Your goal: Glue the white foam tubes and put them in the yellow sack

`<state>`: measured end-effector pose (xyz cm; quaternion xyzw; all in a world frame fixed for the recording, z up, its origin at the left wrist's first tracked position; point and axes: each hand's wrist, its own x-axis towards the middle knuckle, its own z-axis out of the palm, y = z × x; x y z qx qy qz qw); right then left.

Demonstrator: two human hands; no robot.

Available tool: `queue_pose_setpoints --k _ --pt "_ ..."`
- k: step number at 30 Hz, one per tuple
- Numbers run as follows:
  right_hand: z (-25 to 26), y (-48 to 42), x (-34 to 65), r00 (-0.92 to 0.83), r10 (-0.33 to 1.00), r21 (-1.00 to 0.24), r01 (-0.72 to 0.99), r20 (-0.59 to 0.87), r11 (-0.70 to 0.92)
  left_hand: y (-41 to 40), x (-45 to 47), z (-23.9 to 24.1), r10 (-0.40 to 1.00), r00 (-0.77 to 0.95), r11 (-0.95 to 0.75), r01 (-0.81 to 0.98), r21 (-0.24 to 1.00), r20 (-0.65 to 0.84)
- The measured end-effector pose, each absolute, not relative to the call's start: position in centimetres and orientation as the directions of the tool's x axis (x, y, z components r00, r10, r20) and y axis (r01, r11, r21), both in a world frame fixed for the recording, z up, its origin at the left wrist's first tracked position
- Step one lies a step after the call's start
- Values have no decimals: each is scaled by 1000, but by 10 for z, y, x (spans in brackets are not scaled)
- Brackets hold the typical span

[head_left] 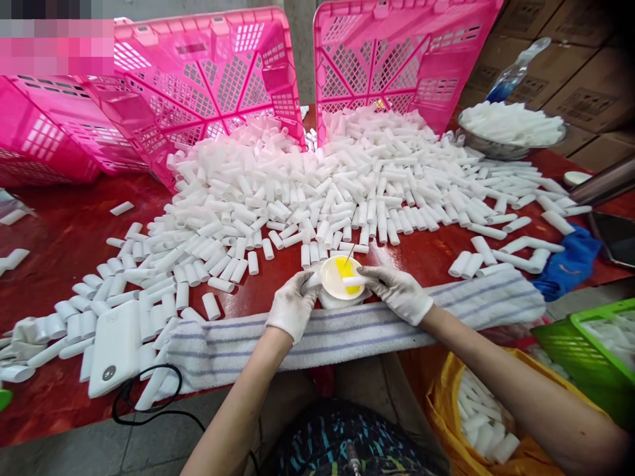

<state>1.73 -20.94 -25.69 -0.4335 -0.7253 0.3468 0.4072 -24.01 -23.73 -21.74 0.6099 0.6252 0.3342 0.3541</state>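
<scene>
A small white bowl (pixel 329 285) stands at the table's near edge, with something bright yellow (pixel 343 267) in it and a thin stick (pixel 350 254) rising from it. My right hand (pixel 399 292), in a white glove, pinches a short white tube (pixel 353 281) whose far end lies over the yellow part. On the bowl's left side, my gloved left hand (pixel 292 305) has its fingers closed around another white tube (pixel 312 282). Beneath my wrists runs a striped towel (pixel 367 332). A big heap of similar white tubes (pixel 297 178) spreads out beyond the bowl.
Two pink crates (pixel 208 86) lie tipped behind the heap. To the left are a white power bank (pixel 115 347) and a black cable (pixel 163 411). On the right are a heaped metal bowl (pixel 510 151), a blue cloth (pixel 570 264), a green basket (pixel 570 350) and a yellow sack (pixel 441 390).
</scene>
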Motion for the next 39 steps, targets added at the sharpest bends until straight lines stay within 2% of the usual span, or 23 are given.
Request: queue_pose_setpoints --k 5,11,17,21,26,29,33,35,37,39 --pt "-258 -210 18 -287 887 -835 322 363 446 -237 -239 -222 998 -4 56 461 885 -61" --pt "-251 -213 15 -233 935 -860 379 268 341 -240 -237 -220 996 -18 86 392 916 -86" --pt "-231 -225 4 -172 979 -928 334 113 166 -244 -235 -212 999 -21 51 343 938 -47" --pt "-215 -241 1 -32 987 -956 243 159 162 -249 -227 -203 998 -21 55 317 947 -51" --pt "-197 -249 -2 -22 1000 -992 128 -10 -7 -257 -212 -197 996 67 33 299 954 -56" --pt "-193 -247 -5 -52 997 -989 141 -53 -46 -264 -210 -191 990 139 -26 312 950 -19" --pt "-192 -249 -5 -50 990 -979 166 -130 -120 -272 -212 -177 967 247 -39 382 923 -61" --pt "-190 -256 -5 -48 996 -977 202 -73 -62 -274 -210 -172 953 290 -47 433 900 -90" --pt "-187 -264 -5 -97 991 -942 315 89 116 -276 -204 -172 950 276 1 466 885 -146" --pt "-185 -272 -6 -237 940 -809 484 247 335 -278 -193 -175 952 226 76 481 873 -207"
